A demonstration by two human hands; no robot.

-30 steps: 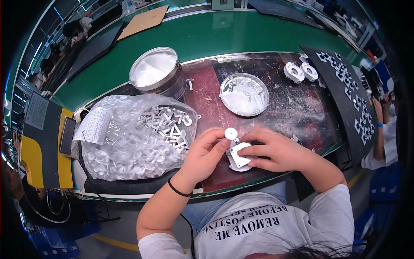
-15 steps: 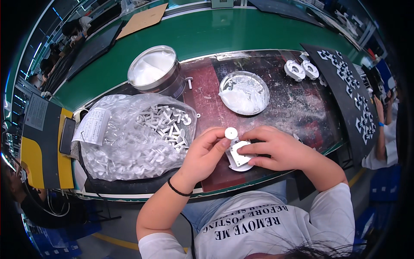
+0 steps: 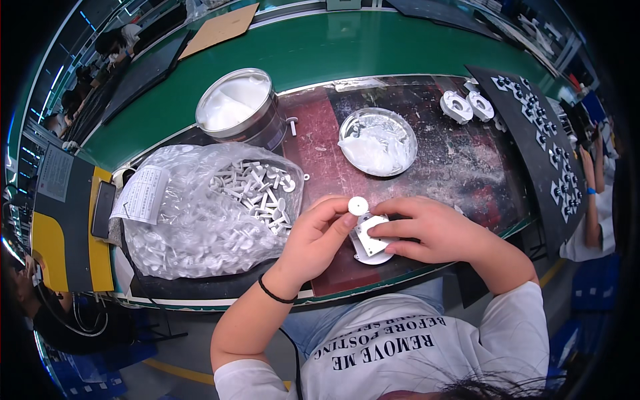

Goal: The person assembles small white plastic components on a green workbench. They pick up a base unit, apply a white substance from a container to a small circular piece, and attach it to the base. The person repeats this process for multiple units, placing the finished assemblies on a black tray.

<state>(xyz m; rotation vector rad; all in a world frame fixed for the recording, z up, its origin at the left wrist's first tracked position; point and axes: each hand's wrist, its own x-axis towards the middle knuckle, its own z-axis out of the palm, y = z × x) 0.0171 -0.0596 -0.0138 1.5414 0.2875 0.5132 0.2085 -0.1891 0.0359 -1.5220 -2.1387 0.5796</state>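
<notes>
Shifted since earlier: the tin [image 3: 267, 127], upper left, slightly higher in frame; hands nearly unmoved. White disc [image 3: 358, 206], centre: at the left hand's [image 3: 319, 235] pinched thumb and forefinger, underside hidden. White housing [image 3: 372, 247], just below: partly covered by the right hand's [image 3: 433, 230] bent fingers; grip, cannot tell. Clear bag [image 3: 200, 233], left: contents blurred. Co-worker's arm [image 3: 592, 207], right edge: cut off.

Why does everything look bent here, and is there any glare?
Head view: the wide fisheye lens bows the green surface and leaves the corners black; head view: glare speckles the clear plastic bag; head view: left hand and right hand look fairly sharp.
</notes>
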